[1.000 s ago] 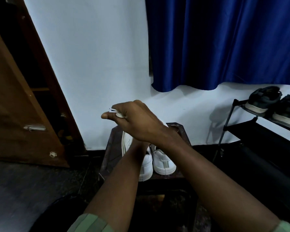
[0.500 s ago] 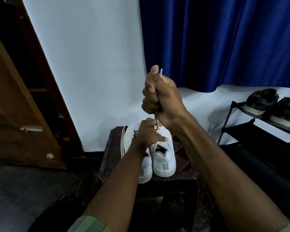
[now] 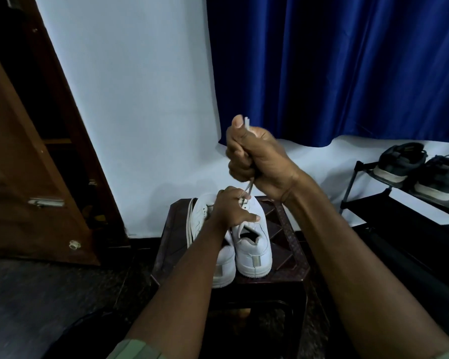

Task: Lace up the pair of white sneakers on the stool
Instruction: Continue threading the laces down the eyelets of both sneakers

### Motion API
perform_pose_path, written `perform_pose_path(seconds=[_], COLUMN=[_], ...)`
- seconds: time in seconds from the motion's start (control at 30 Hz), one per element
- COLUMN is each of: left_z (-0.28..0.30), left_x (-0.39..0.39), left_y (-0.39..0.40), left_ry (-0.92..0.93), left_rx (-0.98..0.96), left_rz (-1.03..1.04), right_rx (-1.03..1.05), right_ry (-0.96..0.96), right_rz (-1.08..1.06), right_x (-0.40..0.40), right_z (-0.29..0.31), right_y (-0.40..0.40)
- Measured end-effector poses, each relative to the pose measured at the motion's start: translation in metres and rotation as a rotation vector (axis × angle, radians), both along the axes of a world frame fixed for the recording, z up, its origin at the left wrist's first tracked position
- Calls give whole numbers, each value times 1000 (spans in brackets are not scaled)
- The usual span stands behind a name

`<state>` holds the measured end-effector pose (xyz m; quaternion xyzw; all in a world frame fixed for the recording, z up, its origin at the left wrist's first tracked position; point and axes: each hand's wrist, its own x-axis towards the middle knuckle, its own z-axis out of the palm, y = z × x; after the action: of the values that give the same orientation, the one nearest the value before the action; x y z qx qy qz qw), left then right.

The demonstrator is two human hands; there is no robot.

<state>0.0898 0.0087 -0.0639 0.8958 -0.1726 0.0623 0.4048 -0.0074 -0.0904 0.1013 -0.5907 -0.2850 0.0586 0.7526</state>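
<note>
Two white sneakers stand heels toward me on a dark stool [image 3: 288, 244]. The right sneaker [image 3: 254, 252] has a white lace [image 3: 249, 189] running up from its eyelets into my right hand [image 3: 254, 156], which grips the lace in a fist above the shoe; the lace tips stick out beside the thumb. My left hand [image 3: 231, 209] rests on the right sneaker's top by the eyelets, fingers curled there, index finger stretched across the shoe. The left sneaker [image 3: 222, 265] is partly hidden by my left forearm. A loose lace [image 3: 190, 224] hangs beside it.
A black shoe rack [image 3: 373, 203] with dark shoes [image 3: 399, 161] stands at the right. A blue curtain [image 3: 335, 68] hangs behind, next to a white wall. A brown wooden door [image 3: 24, 177] stands at the left. The floor is dark.
My right hand swung from the left of the shoes up to above the right sneaker, pulling the lace taut. My left hand came into view holding the shoe's top.
</note>
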Motion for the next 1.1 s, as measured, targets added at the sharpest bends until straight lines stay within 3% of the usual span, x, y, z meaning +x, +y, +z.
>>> perform_pose_path(seconds=[0.2, 0.33, 0.43, 0.53, 0.6, 0.67, 0.77, 0.9, 0.97, 1.1], left_z=[27, 37, 42, 46, 47, 44, 42, 37, 36, 44], left_x=[2, 1, -1, -2, -2, 1, 6, 10, 9, 4], left_y=[12, 14, 13, 13, 12, 11, 12, 25, 25, 15], left_ry=[123, 47, 163, 202, 199, 150, 70, -7, -81, -62], left_rx=[46, 86, -79, -246, -291, -303, -362, -110, -69, -170], left_rz=[-38, -8, -113, -177, -130, -65, 167, 551, 470, -67], right_rx=[97, 87, -215, -881, -1119, -987, -628, -610, -616, -636], right_ry=[-37, -19, 17, 79, 46, -46, 67, 105, 110, 40], right_rz=[-331, -551, -797, -919, -947, -763, -465, -509, -538, -550], right_x=[18, 36, 57, 75, 77, 74, 63, 68, 72, 71], right_z=[0, -16, -53, -100, -109, -102, -93, -98, -100, -102], right_y=[-38, -56, -67, -77, -74, -65, -52, -54, -54, -44])
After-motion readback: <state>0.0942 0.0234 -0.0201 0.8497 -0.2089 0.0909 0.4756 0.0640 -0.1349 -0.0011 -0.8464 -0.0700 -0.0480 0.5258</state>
